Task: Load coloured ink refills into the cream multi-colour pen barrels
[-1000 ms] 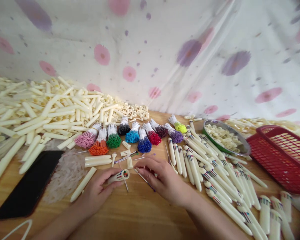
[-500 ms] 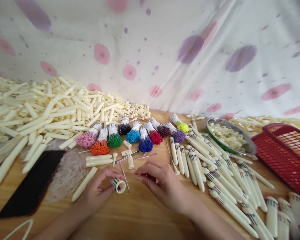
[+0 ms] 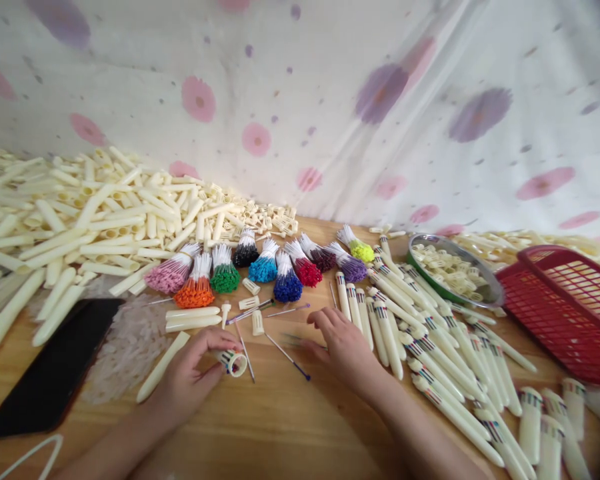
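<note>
My left hand [image 3: 193, 373] is closed around a cream multicolour pen part [image 3: 234, 362], whose round open end faces me and shows coloured pieces inside. Across from it, my right hand [image 3: 337, 347] hovers over the table with thumb and index finger apart. A thin, motion-blurred sliver shows by its thumb; I cannot make out what it is. Between the hands lies a pen refill [image 3: 287, 357] with a dark blue end. Another thin refill [image 3: 247, 352] lies beside the pen part. Several cream slotted pieces [image 3: 257, 323] and more refills [image 3: 289, 311] sit just beyond.
Bundles of coloured refills [image 3: 285, 283] stand behind the hands. Cream pen barrels [image 3: 95, 220] are heaped at left, near a black phone-like slab [image 3: 55, 367] and clear small pieces [image 3: 127, 340]. Pens [image 3: 445, 360], a metal bowl [image 3: 495, 293] and a red basket [image 3: 560, 313] are at right.
My right hand has moved right and its pinch has opened. A blue-ended refill now lies on the table between the hands. My left hand still holds the pen part.
</note>
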The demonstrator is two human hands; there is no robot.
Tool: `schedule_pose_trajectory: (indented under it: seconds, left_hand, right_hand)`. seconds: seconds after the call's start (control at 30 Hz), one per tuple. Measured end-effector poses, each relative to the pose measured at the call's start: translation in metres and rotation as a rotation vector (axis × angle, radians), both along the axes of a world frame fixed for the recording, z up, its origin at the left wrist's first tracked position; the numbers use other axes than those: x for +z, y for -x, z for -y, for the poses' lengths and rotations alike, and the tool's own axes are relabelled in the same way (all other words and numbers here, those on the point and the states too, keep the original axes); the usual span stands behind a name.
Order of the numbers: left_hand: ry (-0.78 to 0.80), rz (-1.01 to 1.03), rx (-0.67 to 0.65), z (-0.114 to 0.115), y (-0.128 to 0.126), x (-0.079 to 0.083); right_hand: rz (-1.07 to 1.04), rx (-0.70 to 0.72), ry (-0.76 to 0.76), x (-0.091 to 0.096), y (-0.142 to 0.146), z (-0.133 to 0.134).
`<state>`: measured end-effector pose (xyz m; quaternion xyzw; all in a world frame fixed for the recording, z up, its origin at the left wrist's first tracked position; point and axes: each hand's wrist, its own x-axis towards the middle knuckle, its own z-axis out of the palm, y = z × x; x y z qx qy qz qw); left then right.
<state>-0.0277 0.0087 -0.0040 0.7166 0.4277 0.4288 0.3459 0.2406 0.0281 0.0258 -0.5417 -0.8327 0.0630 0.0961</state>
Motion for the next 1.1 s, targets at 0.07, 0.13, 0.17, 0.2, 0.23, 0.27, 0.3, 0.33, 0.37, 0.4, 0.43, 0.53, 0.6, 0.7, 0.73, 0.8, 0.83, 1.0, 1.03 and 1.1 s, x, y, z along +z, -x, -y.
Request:
schedule_pose_trajectory:
  seconds: [0.07,0.13,0.17,0.2,0.23,0.27,0.3,0.33,0.37,0.4,0.43,0.53,0.6,0.7,0.73,0.8,0.83,1.0,1.03,1.1]
  left_hand:
    - [0.002,-0.014,-0.002,0.0,0.0,0.001]
    - [-0.01,-0.001,-0.011,0.001,0.0,0.002]
    - [-0.013,0.004,-0.016,0.001,0.0,0.003]
    - [-0.012,0.002,-0.024,0.001,0.0,0.004]
    - [-0.004,-0.01,-0.037,0.001,0.0,0.004]
    - [0.006,-0.027,-0.052,0.001,0.0,0.005]
    - [0.021,-0.047,-0.073,0.001,0.001,0.006]
    - [0.037,-0.07,-0.1,0.001,0.001,0.008]
    - [0.044,-0.087,-0.128,0.001,0.001,0.009]
    - [0.045,-0.101,-0.155,0.001,0.001,0.01]
    - [0.041,-0.112,-0.18,0.001,0.002,0.012]
    - [0.034,-0.146,-0.232,0.001,0.001,0.014]
    - [0.058,-0.162,-0.252,0.001,0.001,0.014]
    - [0.137,-0.111,-0.28,0.002,0.001,0.015]
    - [0.185,-0.064,-0.291,0.003,0.001,0.015]
    - [0.309,0.07,-0.31,0.004,0.0,0.017]
    - [0.375,0.143,-0.323,0.004,0.0,0.019]
    - [0.591,0.285,-0.371,0.003,-0.001,0.026]
    - [0.622,0.277,-0.367,0.003,-0.001,0.026]
    - [0.676,0.275,-0.364,0.003,0.001,0.025]
  right_hand:
    - [0.05,0.063,0.084,-0.004,0.001,-0.001]
    - [0.104,0.086,0.132,-0.01,0.001,-0.002]
    - [0.105,0.08,0.142,-0.011,0.001,-0.003]
    - [0.081,0.07,0.148,-0.012,0.0,-0.003]
    - [0.034,0.061,0.148,-0.01,-0.001,-0.004]
    - [-0.026,0.057,0.142,-0.007,-0.001,-0.003]
    - [-0.093,0.064,0.128,-0.001,-0.002,-0.002]
    - [-0.156,0.086,0.102,0.007,-0.002,0.0]
    - [-0.209,0.13,0.065,0.016,-0.002,0.002]
    - [-0.253,0.188,0.017,0.026,-0.001,0.005]
    - [-0.279,0.257,-0.035,0.036,0.001,0.007]
    - [-0.253,0.444,-0.177,0.061,0.007,0.013]
    - [-0.2,0.525,-0.239,0.071,0.01,0.013]
    - [-0.152,0.575,-0.312,0.076,0.015,0.008]
    - [-0.147,0.583,-0.328,0.076,0.016,0.007]
    - [-0.145,0.597,-0.354,0.078,0.018,0.004]
    - [-0.146,0.605,-0.365,0.08,0.019,0.004]
    - [-0.15,0.599,-0.382,0.09,0.024,0.005]
    - [-0.143,0.602,-0.382,0.092,0.024,0.005]
    - [-0.119,0.621,-0.396,0.094,0.026,0.006]
